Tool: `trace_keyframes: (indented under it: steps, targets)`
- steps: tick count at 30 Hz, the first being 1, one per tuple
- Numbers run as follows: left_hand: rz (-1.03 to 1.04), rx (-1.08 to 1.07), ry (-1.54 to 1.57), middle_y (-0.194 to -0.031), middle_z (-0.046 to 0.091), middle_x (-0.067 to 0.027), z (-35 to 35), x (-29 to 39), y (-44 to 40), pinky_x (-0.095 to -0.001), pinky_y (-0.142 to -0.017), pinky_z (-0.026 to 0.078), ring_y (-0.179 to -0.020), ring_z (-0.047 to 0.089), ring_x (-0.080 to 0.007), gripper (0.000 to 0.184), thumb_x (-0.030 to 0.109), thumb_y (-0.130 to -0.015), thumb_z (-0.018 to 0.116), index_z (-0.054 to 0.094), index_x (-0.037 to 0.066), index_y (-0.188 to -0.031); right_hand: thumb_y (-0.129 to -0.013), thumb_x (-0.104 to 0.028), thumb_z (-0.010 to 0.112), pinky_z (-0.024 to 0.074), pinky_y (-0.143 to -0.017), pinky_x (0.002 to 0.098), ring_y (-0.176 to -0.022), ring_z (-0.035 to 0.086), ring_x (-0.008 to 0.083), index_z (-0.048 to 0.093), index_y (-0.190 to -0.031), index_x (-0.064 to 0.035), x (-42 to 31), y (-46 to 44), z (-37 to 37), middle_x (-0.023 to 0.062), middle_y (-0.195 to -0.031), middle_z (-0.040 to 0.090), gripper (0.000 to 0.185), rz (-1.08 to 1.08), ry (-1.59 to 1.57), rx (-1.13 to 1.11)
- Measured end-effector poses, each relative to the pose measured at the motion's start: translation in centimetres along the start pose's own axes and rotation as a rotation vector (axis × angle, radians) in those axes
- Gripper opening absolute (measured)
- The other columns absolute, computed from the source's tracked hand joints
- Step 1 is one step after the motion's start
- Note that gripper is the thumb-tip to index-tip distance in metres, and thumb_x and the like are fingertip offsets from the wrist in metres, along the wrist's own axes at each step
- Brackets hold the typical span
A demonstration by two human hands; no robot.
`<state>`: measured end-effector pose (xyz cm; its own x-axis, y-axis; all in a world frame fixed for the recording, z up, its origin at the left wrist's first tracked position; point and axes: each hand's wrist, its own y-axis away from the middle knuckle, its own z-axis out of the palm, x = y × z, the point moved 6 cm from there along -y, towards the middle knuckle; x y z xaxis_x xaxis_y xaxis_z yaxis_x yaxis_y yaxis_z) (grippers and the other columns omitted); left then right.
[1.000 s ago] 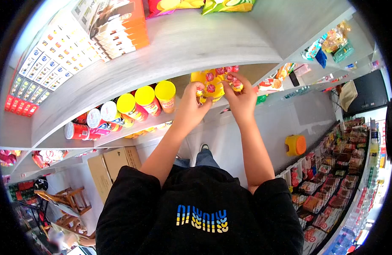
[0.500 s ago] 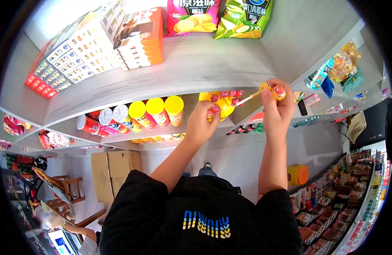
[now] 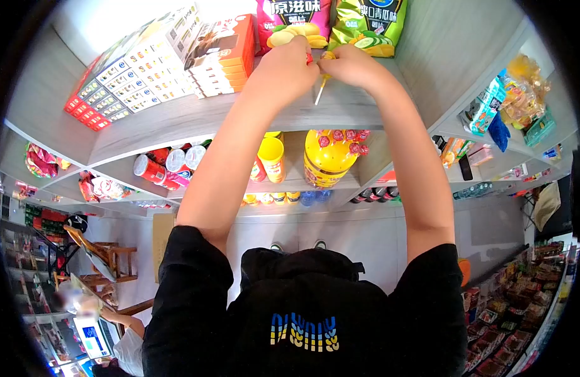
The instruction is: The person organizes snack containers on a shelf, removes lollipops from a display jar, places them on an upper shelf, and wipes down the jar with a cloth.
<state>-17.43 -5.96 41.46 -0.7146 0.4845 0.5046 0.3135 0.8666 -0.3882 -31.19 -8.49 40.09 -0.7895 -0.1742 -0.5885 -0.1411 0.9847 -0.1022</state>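
My left hand [image 3: 283, 74] is over the upper shelf, fingers closed, with a red-wrapped lollipop [image 3: 309, 58] showing at its fingertips. Close beside it, my right hand [image 3: 356, 66] grips a yellow-wrapped lollipop [image 3: 327, 56]; a white stick [image 3: 320, 91] points down between the hands. Most of what both hands hold is hidden by the fingers. Behind them stand a pink chip bag [image 3: 293, 31] and a green chip bag [image 3: 367, 28]. On the shelf below, a yellow tub [image 3: 327, 164] has several red-pink lollipops [image 3: 354, 148] stuck in its top.
Stacked boxes [image 3: 139, 69] and orange cartons [image 3: 224, 56] fill the left of the upper shelf [image 3: 359, 113]. Canisters [image 3: 272, 157] line the lower shelf. Upright dividers [image 3: 437, 60] bound the bay. A cardboard box [image 3: 163, 242] is on the floor; another person's arm [image 3: 127, 322] shows lower left.
Both hands have moved up from the lower shelf and the tub to the upper shelf, and come close together. The tub's lollipops are now unobstructed by my left hand.
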Motion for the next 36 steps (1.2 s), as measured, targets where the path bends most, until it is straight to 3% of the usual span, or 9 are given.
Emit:
trace_keyframes:
  steps: [5, 11, 14, 17, 28, 30, 33, 34, 36]
  targets:
    - [-0.076, -0.061, -0.073, -0.081, 0.065, -0.0187, 2.5, -2.2, -1.5, -0.0391, -0.069, 0.051, -0.073, 0.066, -0.0290, 0.038, 0.024, -0.081, 0.061, 0.054, 0.001, -0.111, -0.076, -0.037, 0.062, 0.0419, -0.059, 0.0321, -0.064, 0.053, 0.0151, 0.064, -0.078, 0.0017, 0.6, 0.2, 1.0, 0.0086, -0.069, 0.059, 0.038, -0.010, -0.086, -0.067]
    - [-0.079, 0.004, -0.119, -0.071, 0.064, -0.0154, 2.3, -1.9, -1.0, -0.0357, -0.057, 0.051, -0.055, 0.064, -0.0256, 0.047, 0.026, -0.079, 0.064, 0.051, -0.001, -0.115, -0.081, -0.036, 0.057, 0.0462, -0.069, 0.0354, -0.077, 0.060, 0.0201, 0.058, -0.106, 0.0025, 2.7, 1.6, -1.4, 0.0133, -0.083, 0.064, 0.045, -0.002, -0.081, 0.323]
    - [-0.048, 0.135, -0.228, -0.103, 0.061, -0.0253, 1.2, -1.2, -0.2, -0.0413, -0.083, 0.049, -0.096, 0.063, -0.0318, 0.047, 0.026, -0.080, 0.063, 0.051, 0.001, -0.117, -0.081, -0.029, 0.055, 0.0488, -0.074, 0.0417, -0.085, 0.064, 0.0303, 0.056, -0.104, 0.0028, 2.5, 3.3, -1.4, 0.0212, -0.090, 0.065, 0.040, -0.006, 0.140, 0.276]
    - [-0.023, 0.111, -0.226, -0.117, 0.054, -0.0271, 0.9, -0.6, 0.7, -0.0435, -0.093, 0.044, -0.111, 0.054, -0.0369, 0.044, 0.023, -0.081, 0.060, 0.051, 0.001, -0.118, -0.080, -0.025, 0.054, 0.0507, -0.076, 0.0465, -0.087, 0.065, 0.0353, 0.057, -0.102, 0.0034, 1.5, 5.3, -0.9, 0.0226, -0.092, 0.066, 0.036, -0.004, 0.337, 0.281]
    - [0.150, 0.162, -0.264, -0.116, 0.054, -0.0254, 2.8, -0.8, 3.3, -0.0463, -0.096, 0.040, -0.110, 0.050, -0.0411, 0.043, 0.017, -0.083, 0.052, 0.050, 0.001, -0.123, -0.078, -0.033, 0.057, 0.0514, -0.073, 0.0480, -0.080, 0.064, 0.0389, 0.064, -0.093, -0.0017, 0.6, 5.9, 1.1, 0.0211, -0.081, 0.066, 0.036, -0.131, 0.143, 0.418]
    - [0.179, 0.211, -0.263, -0.115, 0.054, -0.0249, 2.9, -0.8, 3.8, -0.0465, -0.097, 0.039, -0.111, 0.049, -0.0413, 0.044, 0.016, -0.083, 0.052, 0.049, 0.000, -0.124, -0.081, -0.024, 0.064, 0.0502, -0.061, 0.0349, -0.068, 0.065, 0.0262, 0.064, -0.104, 0.0001, 0.5, 6.5, 0.5, 0.0163, -0.079, 0.067, 0.033, -0.183, 0.090, 0.513]
    - [0.272, 0.400, -0.257, -0.104, 0.055, -0.0247, 1.7, 0.2, 4.6, -0.0474, -0.086, 0.045, -0.100, 0.053, -0.0401, 0.038, 0.013, -0.080, 0.054, 0.053, -0.002, -0.115, -0.080, -0.018, 0.060, 0.0481, -0.059, 0.0369, -0.063, 0.063, 0.0295, 0.061, -0.103, -0.0010, 0.6, 8.5, -0.7, 0.0186, -0.071, 0.063, 0.028, -0.156, -0.299, 0.517]
    - [0.266, 0.387, -0.209, -0.105, 0.055, -0.0237, 1.6, 0.1, 4.7, -0.0468, -0.085, 0.045, -0.099, 0.054, -0.0381, 0.036, 0.012, -0.080, 0.055, 0.054, -0.002, -0.113, -0.082, -0.007, 0.058, 0.0470, -0.058, 0.0287, -0.063, 0.059, 0.0142, 0.060, -0.102, 0.0006, 0.9, 9.2, -0.7, 0.0109, -0.073, 0.063, 0.021, -0.237, -0.411, 0.585]
    - [0.252, 0.374, -0.159, -0.106, 0.055, -0.0226, 1.3, 0.1, 5.1, -0.0462, -0.083, 0.046, -0.097, 0.055, -0.0361, 0.035, 0.011, -0.079, 0.056, 0.055, -0.001, -0.112, -0.082, -0.009, 0.061, 0.0464, -0.056, 0.0271, -0.061, 0.059, 0.0124, 0.062, -0.097, 0.0007, 2.1, 11.6, -1.3, 0.0083, -0.070, 0.063, 0.018, -0.273, -0.418, 0.686]
